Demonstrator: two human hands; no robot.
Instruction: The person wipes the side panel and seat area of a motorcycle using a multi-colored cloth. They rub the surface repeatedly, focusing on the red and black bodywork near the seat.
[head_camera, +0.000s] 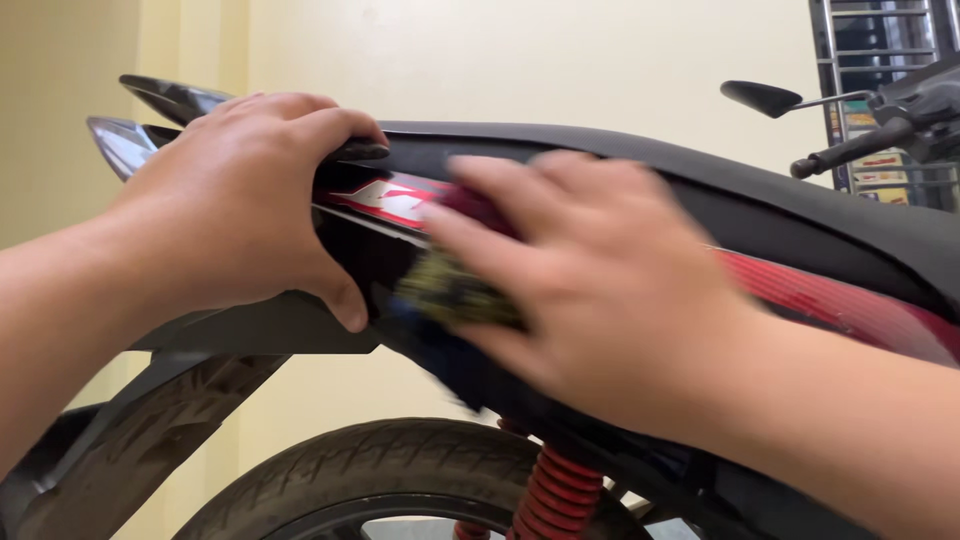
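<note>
Pale yellow wall backs a black-and-red motorcycle tail panel (800, 285). Nearest, the right hand (600, 290), blurred, is closed on a dark scrubbing pad (450, 290) against the panel. At nine o'clock, the left hand (240, 200) is clamped on the grab rail (355, 150). Beyond, at six o'clock, sits the rear tyre (360, 470).

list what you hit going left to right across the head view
tail light → left hand on the grab rail → scrubbing pad → right hand, blurred → red side panel → mirror and handlebar grip at far right

Right hand (600, 300) blurred; its cloth (455, 292) mostly hidden, indistinct
</note>
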